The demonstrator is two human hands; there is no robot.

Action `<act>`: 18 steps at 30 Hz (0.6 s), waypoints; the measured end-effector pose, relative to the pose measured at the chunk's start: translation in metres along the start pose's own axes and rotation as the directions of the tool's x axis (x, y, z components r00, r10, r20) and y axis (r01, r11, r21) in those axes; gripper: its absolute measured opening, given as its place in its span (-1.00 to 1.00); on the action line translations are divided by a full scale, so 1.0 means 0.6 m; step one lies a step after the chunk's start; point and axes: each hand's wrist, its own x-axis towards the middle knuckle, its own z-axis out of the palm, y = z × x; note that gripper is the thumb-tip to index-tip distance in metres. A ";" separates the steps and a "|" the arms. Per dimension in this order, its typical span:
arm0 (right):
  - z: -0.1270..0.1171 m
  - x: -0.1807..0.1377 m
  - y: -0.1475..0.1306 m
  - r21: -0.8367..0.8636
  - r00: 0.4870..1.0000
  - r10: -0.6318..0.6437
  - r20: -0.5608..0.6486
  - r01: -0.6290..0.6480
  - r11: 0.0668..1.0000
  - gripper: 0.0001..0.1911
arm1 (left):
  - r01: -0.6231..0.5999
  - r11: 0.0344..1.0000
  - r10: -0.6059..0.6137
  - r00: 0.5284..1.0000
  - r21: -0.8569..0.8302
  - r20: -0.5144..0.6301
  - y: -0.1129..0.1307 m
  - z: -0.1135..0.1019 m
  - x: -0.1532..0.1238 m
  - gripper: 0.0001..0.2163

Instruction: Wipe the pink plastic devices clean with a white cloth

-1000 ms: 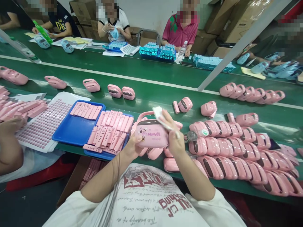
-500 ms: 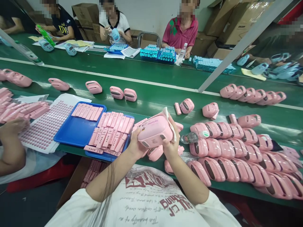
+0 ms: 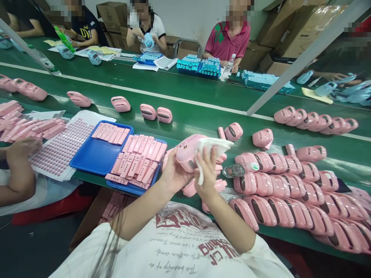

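A glossy pink plastic housing (image 3: pixel 185 154) with small printed figures is held up over the near table edge. My left hand (image 3: pixel 173 173) grips it from the left and below. A white cloth (image 3: pixel 214 146) lies against its right end, and my right hand (image 3: pixel 207 172) presses that cloth to the housing with the fingers bent over it. The cloth partly hides the housing's right side. Beneath and behind my hands, more pink housings (image 3: pixel 189 188) lie on the table, partly covered by my hands.
Blue trays (image 3: pixel 95 154) of pink strips (image 3: pixel 139 154) stand to the left, beside a sticker sheet (image 3: pixel 62 152) and a co-worker's hand (image 3: pixel 24 148). Rows of pink housings (image 3: pixel 278 185) and a small clear bottle (image 3: pixel 233 170) lie to the right. Across the green table (image 3: pixel 174 83), people handle blue parts.
The housing has turned, its right end now facing more toward me. My right hand has shifted from holding its edge to spreading the cloth over that end.
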 end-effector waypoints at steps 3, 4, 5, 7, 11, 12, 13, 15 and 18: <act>0.009 -0.030 0.018 -0.052 0.961 -0.151 0.233 0.167 0.985 -0.52 | 0.058 0.998 -0.057 0.998 0.027 -0.023 0.006 0.002 0.008 -0.49; 0.011 -0.038 0.026 -0.063 0.940 -0.157 0.303 0.184 0.981 -0.54 | 0.084 0.995 -0.084 0.996 0.052 -0.017 0.008 0.002 0.010 -0.47; 0.012 -0.044 0.036 -0.071 0.921 -0.155 0.358 0.192 0.979 -0.55 | 0.096 0.992 -0.096 0.995 0.077 -0.011 0.009 0.001 0.012 -0.45; 0.015 -0.049 0.052 -0.079 0.910 -0.148 0.388 0.193 0.978 -0.57 | 0.017 0.992 -0.013 1.000 0.123 -0.028 0.008 0.001 0.015 -0.50; 0.026 -0.030 0.051 -0.100 0.988 -0.036 0.148 0.052 0.994 -0.44 | -0.375 0.892 0.384 0.923 0.253 0.013 -0.010 0.002 0.020 -0.49; 0.029 -0.022 0.043 -0.091 0.997 0.048 0.065 -0.042 0.995 -0.41 | -0.427 0.855 0.433 0.900 0.295 0.049 -0.016 0.001 0.021 -0.44; 0.031 -0.014 0.033 -0.065 0.989 0.147 -0.010 -0.147 0.987 -0.39 | -0.452 0.826 0.452 0.888 0.338 0.084 -0.021 -0.001 0.021 -0.41; 0.032 0.003 0.015 0.022 0.934 0.339 -0.109 -0.339 0.941 -0.39 | -0.484 0.767 0.471 0.871 0.422 0.143 -0.030 -0.007 0.020 -0.37; 0.023 0.028 0.005 0.201 0.832 0.544 -0.112 -0.517 0.832 -0.39 | -0.580 0.630 0.522 0.809 0.517 0.271 -0.028 -0.022 0.018 -0.33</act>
